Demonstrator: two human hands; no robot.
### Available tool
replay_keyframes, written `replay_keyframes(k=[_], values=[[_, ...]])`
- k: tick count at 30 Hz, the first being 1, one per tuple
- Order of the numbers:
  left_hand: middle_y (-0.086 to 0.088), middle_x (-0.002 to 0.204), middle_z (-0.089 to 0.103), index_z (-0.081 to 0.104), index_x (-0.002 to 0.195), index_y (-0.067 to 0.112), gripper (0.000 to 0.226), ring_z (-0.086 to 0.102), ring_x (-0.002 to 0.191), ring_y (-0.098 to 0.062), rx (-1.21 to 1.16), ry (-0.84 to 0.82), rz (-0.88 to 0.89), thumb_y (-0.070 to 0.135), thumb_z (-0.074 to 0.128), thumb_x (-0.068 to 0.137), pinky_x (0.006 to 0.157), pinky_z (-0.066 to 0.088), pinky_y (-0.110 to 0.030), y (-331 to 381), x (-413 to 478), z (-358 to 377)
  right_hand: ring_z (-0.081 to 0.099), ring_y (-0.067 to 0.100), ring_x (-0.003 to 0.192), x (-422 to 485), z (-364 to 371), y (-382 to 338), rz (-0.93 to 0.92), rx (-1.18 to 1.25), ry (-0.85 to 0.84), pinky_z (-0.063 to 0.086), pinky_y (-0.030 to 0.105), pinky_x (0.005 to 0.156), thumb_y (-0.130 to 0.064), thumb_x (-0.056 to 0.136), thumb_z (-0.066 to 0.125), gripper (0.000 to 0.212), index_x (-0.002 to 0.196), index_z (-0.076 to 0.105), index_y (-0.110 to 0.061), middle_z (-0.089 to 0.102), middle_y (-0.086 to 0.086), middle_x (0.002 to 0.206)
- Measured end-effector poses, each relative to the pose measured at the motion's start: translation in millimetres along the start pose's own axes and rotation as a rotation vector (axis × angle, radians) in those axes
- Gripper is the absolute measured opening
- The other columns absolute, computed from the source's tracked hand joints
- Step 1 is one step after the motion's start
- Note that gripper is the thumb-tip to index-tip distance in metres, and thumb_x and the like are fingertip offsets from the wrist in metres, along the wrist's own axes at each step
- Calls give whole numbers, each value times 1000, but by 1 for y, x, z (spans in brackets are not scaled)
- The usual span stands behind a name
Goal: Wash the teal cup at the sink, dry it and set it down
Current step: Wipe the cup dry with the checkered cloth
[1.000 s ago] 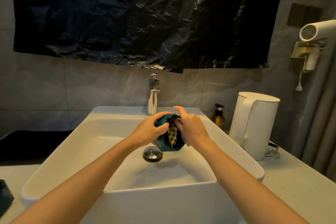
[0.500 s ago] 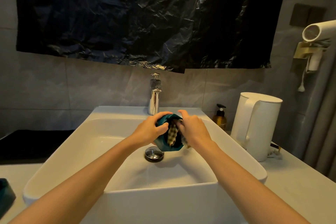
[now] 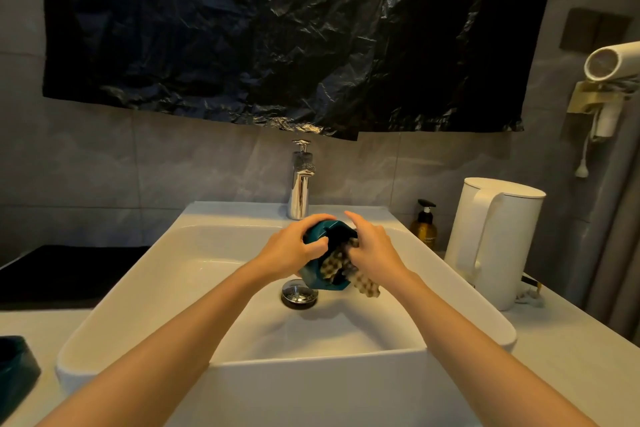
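Left hand (image 3: 289,250) grips teal cup (image 3: 311,272) above the drain (image 3: 299,294), right hand (image 3: 375,250) holding checkered cloth (image 3: 367,285) at its rim.

From the cup (image 3: 310,271), the basin (image 3: 114,319) bowl lies open toward 6 o'clock. The tap (image 3: 300,191) stands close at 12. Bottle (image 3: 424,227) and kettle (image 3: 491,243) block the worktop (image 3: 571,367) at 2 and 3, with open worktop at 4.

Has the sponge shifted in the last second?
Yes. The sponge has come partly out of the teal cup, its end now lower and further right of the drain.
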State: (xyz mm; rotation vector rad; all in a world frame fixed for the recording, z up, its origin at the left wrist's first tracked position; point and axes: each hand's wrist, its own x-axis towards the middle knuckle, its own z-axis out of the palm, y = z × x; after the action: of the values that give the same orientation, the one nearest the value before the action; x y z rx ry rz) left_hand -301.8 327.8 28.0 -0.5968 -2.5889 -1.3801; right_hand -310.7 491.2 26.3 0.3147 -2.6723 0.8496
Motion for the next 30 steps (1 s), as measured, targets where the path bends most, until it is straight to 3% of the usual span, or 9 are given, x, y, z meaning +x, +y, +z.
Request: replay_keyframes(k=[5, 7, 11, 13, 17, 21, 24, 26, 30], values=[[3, 126, 54, 44, 128, 42, 33, 53, 109, -18, -14, -1, -16, 32, 46, 96, 79, 57, -32, 3, 0, 0, 58, 28, 106, 1, 0, 1, -108, -203, 27, 51, 35, 88, -21, 101, 39, 35, 136, 44, -17, 61, 12, 121], [4, 131, 50, 35, 134, 48, 44, 51, 112, -18, -57, 61, -9, 37, 50, 94, 83, 55, -32, 4, 1, -1, 59, 26, 103, 2, 2, 2, -73, -130, 75, 52, 34, 85, -21, 101, 40, 32, 131, 48, -15, 63, 10, 117], [7, 129, 40, 16, 143, 46, 75, 50, 113, -18, -298, 78, 11, 27, 63, 87, 65, 55, -19, 8, -2, 3, 60, 23, 95, 11, 6, 5, 148, 90, 119, 55, 37, 82, -20, 99, 42, 25, 119, 54, -11, 63, 11, 111], [9, 130, 39, 20, 142, 41, 73, 48, 111, -11, -286, 101, 63, 18, 63, 87, 70, 53, -14, 7, -3, 8, 58, 24, 98, 14, 7, 5, 209, 217, 74, 55, 40, 85, -17, 97, 41, 27, 121, 52, -11, 61, 11, 114], [6, 127, 40, 29, 140, 38, 62, 46, 111, -14, -263, 124, 39, 13, 56, 90, 74, 53, -19, 7, -3, 5, 53, 19, 105, 12, 6, 2, 226, 399, -4, 52, 32, 84, -4, 93, 50, 45, 133, 35, -16, 54, 9, 127], [9, 116, 40, 34, 129, 43, 54, 50, 100, -14, -237, 70, -5, 14, 56, 90, 59, 52, -17, 9, -4, 4, 58, 25, 110, 12, 6, 4, 153, 292, 104, 53, 26, 75, 2, 85, 63, 68, 138, 30, -23, 57, 10, 125], [11, 110, 44, 37, 121, 46, 49, 52, 91, -9, -262, 15, -20, 13, 56, 90, 54, 52, -18, 7, -5, 4, 62, 20, 94, 9, 4, 10, 16, 158, 175, 51, 21, 63, -11, 90, 62, 45, 130, 45, -22, 65, 10, 111], [9, 112, 45, 39, 122, 45, 48, 52, 97, -14, -260, 12, -28, 13, 55, 90, 57, 54, -20, 6, -5, 4, 62, 20, 92, 7, 1, 9, -38, 11, 188, 54, 29, 72, -22, 95, 56, 25, 119, 59, -18, 67, 8, 107], [7, 116, 45, 40, 121, 44, 45, 49, 105, -17, -208, 59, -5, 16, 55, 90, 63, 52, -19, 6, -4, 3, 61, 22, 93, 6, 1, 6, -48, -83, 132, 50, 31, 76, -28, 100, 45, 28, 117, 62, -14, 67, 7, 106]])
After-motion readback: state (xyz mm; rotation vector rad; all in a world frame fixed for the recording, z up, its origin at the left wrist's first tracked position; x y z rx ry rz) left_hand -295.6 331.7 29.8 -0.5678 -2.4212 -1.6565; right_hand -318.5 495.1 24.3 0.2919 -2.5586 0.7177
